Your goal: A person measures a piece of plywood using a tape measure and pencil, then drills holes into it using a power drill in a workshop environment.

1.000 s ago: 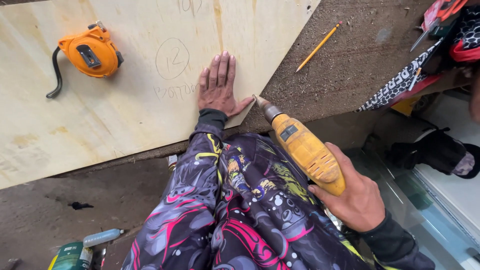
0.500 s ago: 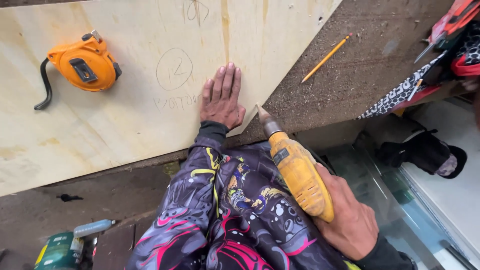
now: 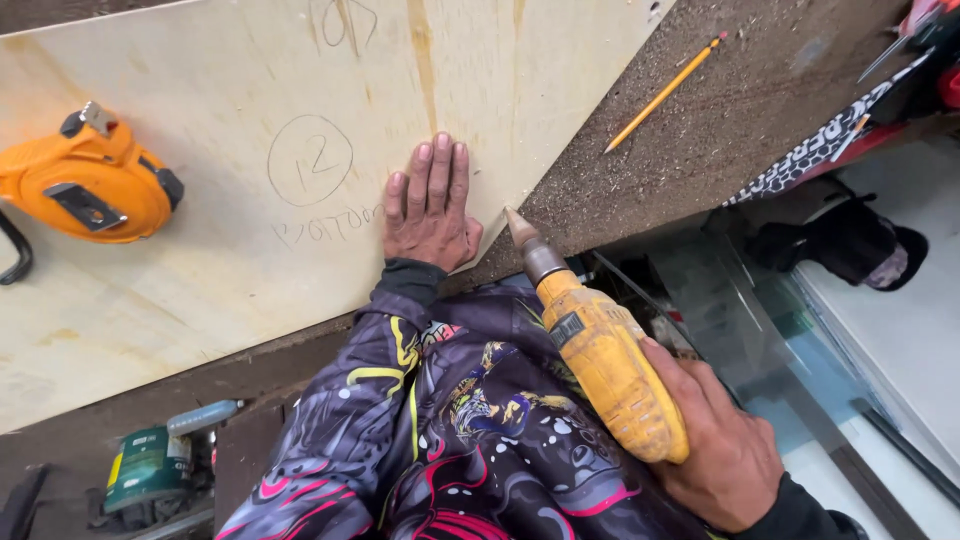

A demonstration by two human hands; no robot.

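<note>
Head view, looking straight down: the left hand (image 3: 430, 205) lies flat, fingers together, pressing on the plywood sheet (image 3: 250, 170) close to its cut edge; that palm grips nothing, it just pins the board to the rough chipboard bench (image 3: 720, 130). The right hand (image 3: 720, 450) is wrapped tight round the body of the yellow power tool (image 3: 600, 360), fully closed on it; the tool's nose (image 3: 520, 228) points at the sheet's slanted edge, just beside the left thumb, touching or nearly so; I cannot tell which.

To do this well, I'd judge: keep the flat hand bearing down hard so the sheet cannot chatter; ease the thumb away from the tip, it sits very near; hold the tool square to the edge and feed gently, since thin ply splinters at a corner.

Around them: an orange tape measure (image 3: 90, 185) rests on the sheet, well left; a yellow pencil (image 3: 665, 92) lies on the bench, upper right; a green-bodied tool (image 3: 150, 465) sits low at the left, below the bench.
</note>
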